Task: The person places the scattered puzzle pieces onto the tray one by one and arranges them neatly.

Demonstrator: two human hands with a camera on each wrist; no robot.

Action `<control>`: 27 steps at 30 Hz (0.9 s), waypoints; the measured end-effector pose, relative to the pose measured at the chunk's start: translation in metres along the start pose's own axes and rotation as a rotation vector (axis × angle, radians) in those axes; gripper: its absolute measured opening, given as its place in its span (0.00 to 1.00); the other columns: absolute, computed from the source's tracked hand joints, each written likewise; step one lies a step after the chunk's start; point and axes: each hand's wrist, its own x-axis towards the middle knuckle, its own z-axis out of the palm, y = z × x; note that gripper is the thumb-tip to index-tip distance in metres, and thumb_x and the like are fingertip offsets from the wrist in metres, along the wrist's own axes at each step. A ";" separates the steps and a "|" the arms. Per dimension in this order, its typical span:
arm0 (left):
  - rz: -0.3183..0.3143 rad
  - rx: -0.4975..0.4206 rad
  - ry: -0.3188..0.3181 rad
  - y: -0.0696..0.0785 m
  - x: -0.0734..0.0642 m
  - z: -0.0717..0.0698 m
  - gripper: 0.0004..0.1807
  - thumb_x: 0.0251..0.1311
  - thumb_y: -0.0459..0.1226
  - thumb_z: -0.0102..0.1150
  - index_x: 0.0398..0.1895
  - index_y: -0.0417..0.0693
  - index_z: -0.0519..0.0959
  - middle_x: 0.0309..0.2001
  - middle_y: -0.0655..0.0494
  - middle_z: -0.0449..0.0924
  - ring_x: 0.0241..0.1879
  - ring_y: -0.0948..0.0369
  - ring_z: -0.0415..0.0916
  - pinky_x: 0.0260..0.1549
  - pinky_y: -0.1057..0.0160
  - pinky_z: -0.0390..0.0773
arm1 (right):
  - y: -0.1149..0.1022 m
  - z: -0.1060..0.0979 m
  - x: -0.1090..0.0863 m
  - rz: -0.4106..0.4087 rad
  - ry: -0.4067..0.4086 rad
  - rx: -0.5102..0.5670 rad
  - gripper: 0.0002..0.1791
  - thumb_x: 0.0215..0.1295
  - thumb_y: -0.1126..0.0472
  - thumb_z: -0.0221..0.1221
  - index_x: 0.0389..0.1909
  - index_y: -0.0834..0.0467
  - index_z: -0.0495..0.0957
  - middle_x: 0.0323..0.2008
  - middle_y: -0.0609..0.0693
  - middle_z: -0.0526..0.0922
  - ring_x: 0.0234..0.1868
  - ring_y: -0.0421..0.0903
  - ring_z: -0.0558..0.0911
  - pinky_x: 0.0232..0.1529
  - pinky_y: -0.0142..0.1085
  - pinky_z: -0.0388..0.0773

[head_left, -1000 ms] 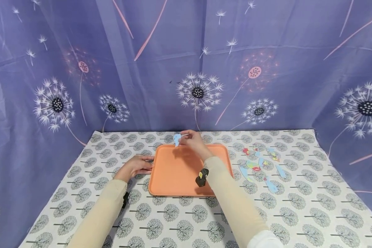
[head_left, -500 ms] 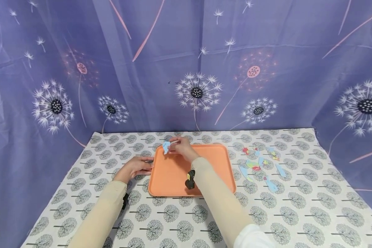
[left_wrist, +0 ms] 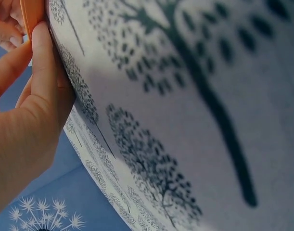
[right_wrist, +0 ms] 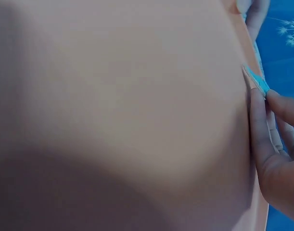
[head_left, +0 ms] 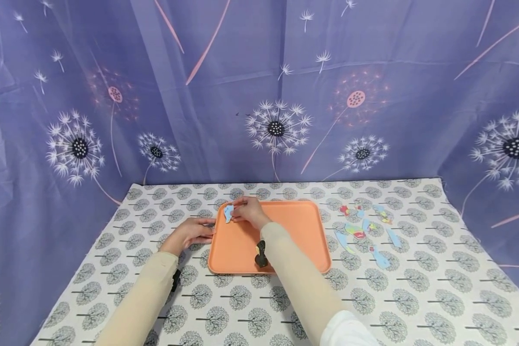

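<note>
My right hand [head_left: 250, 211] pinches a small flat light-blue puzzle piece [head_left: 228, 214] between thumb and fingers, over the upper left corner of an orange tray [head_left: 291, 235]. In the right wrist view the puzzle piece [right_wrist: 257, 81] is seen nearly edge-on, tilted, close over the tray's surface. At the tray's left side, my left hand [head_left: 191, 234] grips the rim. The left wrist view has its thumb and finger [left_wrist: 43, 62] on either side of the tray's edge [left_wrist: 32, 12], the other fingers tucked behind.
Several loose puzzle pieces [head_left: 355, 230], blue with red, yellow and green print, lie scattered on the cloth right of the tray. The tablecloth [head_left: 216, 312] is white with grey trees. A purple dandelion curtain [head_left: 207, 120] hangs along the table's back edge.
My right hand has carried the puzzle piece left and down, from beyond the tray's back rim to its upper left corner. My left hand has stayed at the rim.
</note>
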 end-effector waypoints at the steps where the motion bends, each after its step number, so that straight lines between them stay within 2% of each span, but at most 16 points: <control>1: -0.001 0.000 -0.001 0.000 0.000 0.000 0.29 0.62 0.24 0.56 0.68 0.33 0.64 0.38 0.43 0.82 0.30 0.60 0.82 0.39 0.62 0.86 | 0.001 0.000 0.000 -0.004 0.000 -0.010 0.18 0.55 0.80 0.61 0.49 0.72 0.76 0.36 0.63 0.82 0.23 0.45 0.83 0.34 0.38 0.88; 9: -0.001 -0.004 -0.003 0.000 -0.001 0.001 0.29 0.62 0.24 0.55 0.68 0.33 0.63 0.38 0.44 0.82 0.31 0.60 0.82 0.40 0.62 0.86 | 0.005 0.001 0.001 -0.024 -0.004 -0.085 0.17 0.57 0.78 0.62 0.49 0.71 0.78 0.35 0.63 0.83 0.26 0.46 0.84 0.34 0.37 0.87; 17: -0.007 0.012 0.001 -0.002 -0.001 0.000 0.29 0.63 0.25 0.56 0.68 0.33 0.64 0.39 0.43 0.81 0.31 0.59 0.82 0.40 0.62 0.86 | 0.003 0.005 -0.001 -0.003 0.007 -0.142 0.16 0.56 0.78 0.62 0.47 0.71 0.78 0.31 0.59 0.81 0.29 0.50 0.85 0.32 0.36 0.87; 22: -0.010 0.007 0.012 0.000 -0.001 0.000 0.29 0.62 0.25 0.56 0.68 0.35 0.65 0.37 0.43 0.81 0.30 0.60 0.81 0.39 0.62 0.86 | 0.002 0.004 -0.001 -0.014 -0.004 -0.133 0.17 0.57 0.77 0.62 0.49 0.73 0.77 0.33 0.62 0.83 0.30 0.50 0.86 0.32 0.36 0.87; 27: -0.001 0.006 0.018 0.000 -0.002 0.003 0.29 0.62 0.24 0.56 0.67 0.34 0.65 0.36 0.43 0.81 0.30 0.59 0.81 0.38 0.62 0.87 | 0.001 0.001 0.001 -0.002 -0.022 -0.091 0.17 0.59 0.77 0.60 0.50 0.72 0.76 0.40 0.65 0.82 0.35 0.54 0.86 0.36 0.38 0.87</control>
